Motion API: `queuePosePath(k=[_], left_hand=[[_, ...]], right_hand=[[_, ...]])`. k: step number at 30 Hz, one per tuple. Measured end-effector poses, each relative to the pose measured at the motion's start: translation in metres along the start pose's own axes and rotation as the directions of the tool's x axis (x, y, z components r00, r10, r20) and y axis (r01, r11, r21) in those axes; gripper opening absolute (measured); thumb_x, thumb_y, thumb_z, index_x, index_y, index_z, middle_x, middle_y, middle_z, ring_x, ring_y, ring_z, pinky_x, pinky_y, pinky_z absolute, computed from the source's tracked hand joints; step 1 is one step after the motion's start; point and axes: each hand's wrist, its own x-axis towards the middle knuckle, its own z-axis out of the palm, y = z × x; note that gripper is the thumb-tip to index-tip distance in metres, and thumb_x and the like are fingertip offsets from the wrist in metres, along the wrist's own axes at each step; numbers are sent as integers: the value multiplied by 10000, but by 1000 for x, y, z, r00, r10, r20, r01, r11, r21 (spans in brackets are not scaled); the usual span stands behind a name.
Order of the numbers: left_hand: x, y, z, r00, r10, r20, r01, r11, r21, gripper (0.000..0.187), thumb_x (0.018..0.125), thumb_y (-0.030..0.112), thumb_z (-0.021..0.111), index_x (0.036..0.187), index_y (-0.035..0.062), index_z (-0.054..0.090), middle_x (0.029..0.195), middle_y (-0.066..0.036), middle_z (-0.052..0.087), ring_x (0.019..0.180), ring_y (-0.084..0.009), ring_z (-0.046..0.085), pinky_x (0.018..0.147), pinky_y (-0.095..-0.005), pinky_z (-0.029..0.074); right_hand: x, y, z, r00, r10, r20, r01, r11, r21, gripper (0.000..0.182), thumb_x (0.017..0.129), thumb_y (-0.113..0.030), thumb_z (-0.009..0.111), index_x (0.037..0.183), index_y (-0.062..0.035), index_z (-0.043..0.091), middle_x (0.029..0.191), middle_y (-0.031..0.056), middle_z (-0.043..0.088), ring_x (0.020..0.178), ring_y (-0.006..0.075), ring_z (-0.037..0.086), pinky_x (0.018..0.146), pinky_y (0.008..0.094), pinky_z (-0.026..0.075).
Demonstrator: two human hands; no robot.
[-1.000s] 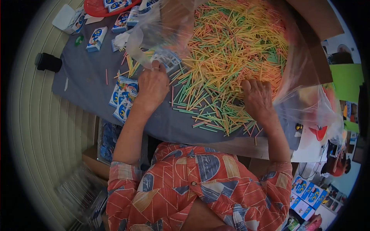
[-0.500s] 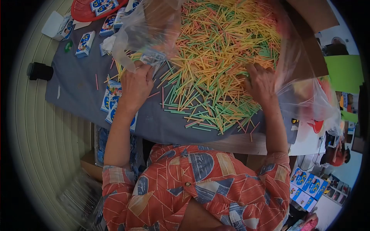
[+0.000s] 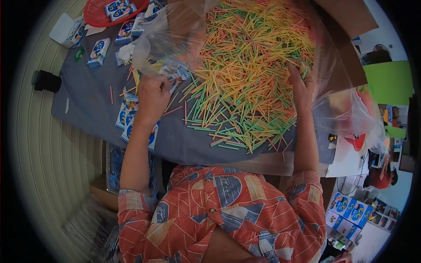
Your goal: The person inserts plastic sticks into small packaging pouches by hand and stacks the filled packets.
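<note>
A wide heap of thin pastel sticks [image 3: 245,87] in yellow, green, orange and pink spills across the grey cloth. My left hand [image 3: 152,95] is at the left of the heap, its fingers closed on a small blue-and-white printed packet [image 3: 174,70]. At the heap's right side is my right hand [image 3: 301,85], thumb and fingers pinched together with a few sticks [image 3: 304,71] showing at the tips. How many it holds is hidden. Several flat printed packets [image 3: 130,111] lie beside my left wrist.
A red basket [image 3: 98,19] with small boxes stands at the back left, near a blue-and-white box [image 3: 99,52]. Clear plastic sheeting [image 3: 346,109] and a cardboard box flap [image 3: 346,17] border the heap. A person in red [image 3: 383,179] is far right.
My right hand has lifted slightly off the heap and turned, with stick ends now showing at its fingertips. My left hand has shifted slightly down and left, keeping the packet.
</note>
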Motion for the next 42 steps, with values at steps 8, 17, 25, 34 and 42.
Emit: queuePosePath(k=[8,17,25,34,42], left_hand=[[-4,9,-11,983,124,132,-159,938,307,100,804,74,685,875,7,705,835,-209,653,802,-395,637,715,-479,505],[0,11,-23,987,1,162,-35,979,202,91,786,65,676,853,5,682,804,-177,642,778,-387,626,688,-476,495],[-17,26,-9,967,248,-50,-218,915,340,145,712,61,698,849,11,694,892,-166,659,790,-370,633,688,-457,505],[-3,6,-12,983,100,153,-133,966,223,122,819,63,657,888,-31,691,809,-174,647,719,-389,624,659,-452,490],[-2,-2,-12,990,-138,39,143,967,-210,171,769,16,769,697,-35,622,590,-48,568,566,-100,520,537,-283,405]], right_hand=[[-23,-22,-29,953,-115,279,276,709,-649,150,895,-165,649,987,-62,707,676,98,637,632,259,646,579,373,472],[-41,0,11,927,32,374,283,598,-750,204,822,-124,646,988,-7,632,854,212,652,799,361,656,680,458,505],[-18,-17,-2,900,392,189,-434,843,317,120,942,-106,564,1015,-15,592,937,93,632,769,193,572,649,344,480],[-13,27,19,863,394,315,-347,11,938,128,999,-91,497,1074,2,542,810,26,499,617,100,387,555,270,341],[-10,15,8,896,230,379,-435,292,852,137,954,-163,625,1030,-50,615,556,-51,336,488,97,334,471,277,331]])
